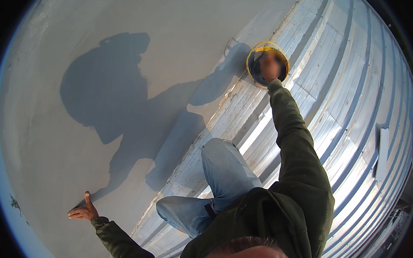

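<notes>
My right arm, in a dark green sleeve, stretches far out to a round bucket [287, 69] with a yellow rim and a dark inside. Over and partly within its mouth is my right hand [270, 66], blurred, with the fingers hidden, so its grip does not show. At the lower left, my left hand [84, 210] is held out with thumb and fingers apart against the smooth grey surface [45, 136], which looks like a wall. Nothing shows in that hand. Whether its palm touches the surface, I cannot tell.
Ribbed metal sheeting [327, 106] spreads under me and to the right, meeting the grey surface along a rough, crusted edge [226, 100]. My bent knees in jeans [228, 167] are close to that edge. A pale loose strip [382, 154] lies at the far right. My shadow falls on the grey.
</notes>
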### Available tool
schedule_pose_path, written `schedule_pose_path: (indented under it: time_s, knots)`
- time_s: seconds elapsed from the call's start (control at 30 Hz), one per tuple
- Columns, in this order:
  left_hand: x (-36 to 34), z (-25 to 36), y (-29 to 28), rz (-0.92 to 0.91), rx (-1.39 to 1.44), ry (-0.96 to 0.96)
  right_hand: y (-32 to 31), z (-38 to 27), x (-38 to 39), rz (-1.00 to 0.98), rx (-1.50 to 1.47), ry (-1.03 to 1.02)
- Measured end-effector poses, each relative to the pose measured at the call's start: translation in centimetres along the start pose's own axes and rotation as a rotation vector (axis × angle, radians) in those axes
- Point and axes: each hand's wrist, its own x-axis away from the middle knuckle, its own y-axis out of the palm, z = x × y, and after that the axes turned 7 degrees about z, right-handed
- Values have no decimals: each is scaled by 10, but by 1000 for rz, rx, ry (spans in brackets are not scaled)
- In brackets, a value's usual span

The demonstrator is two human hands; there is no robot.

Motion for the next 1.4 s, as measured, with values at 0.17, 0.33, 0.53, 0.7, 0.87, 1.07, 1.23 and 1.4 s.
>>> schedule_pose_path:
  time_s: [0.17, 0.33, 0.53, 0.7, 0.87, 1.07, 1.23, 1.4]
  knots:
    - [4, 2, 1, 39, -69, 30, -55, -5, 8, 161, -108, 41]
    - [1, -11, 5, 70, -106, 47, -79, 7, 27, 343, -346, 147]
    - [-5, -3, 7, 26, -91, -11, -68, 41, 69, 345, -1337, 707]
    - [-7, 16, -3, -57, -10, -91, -65, 37, 91, 375, -1798, 851]
    - [0, 7, -13, -74, -19, -78, -59, 17, 99, 347, -1894, 838]
    - [-2, 8, -8, -83, -83, -81, -63, 15, 96, 303, -1872, 835]
    - [-8, -5, -5, -43, -174, -86, -57, 11, 96, 292, -1911, 848]
    - [-7, 31, -12, -189, -97, -174, -62, -11, 81, 159, -2041, 650]
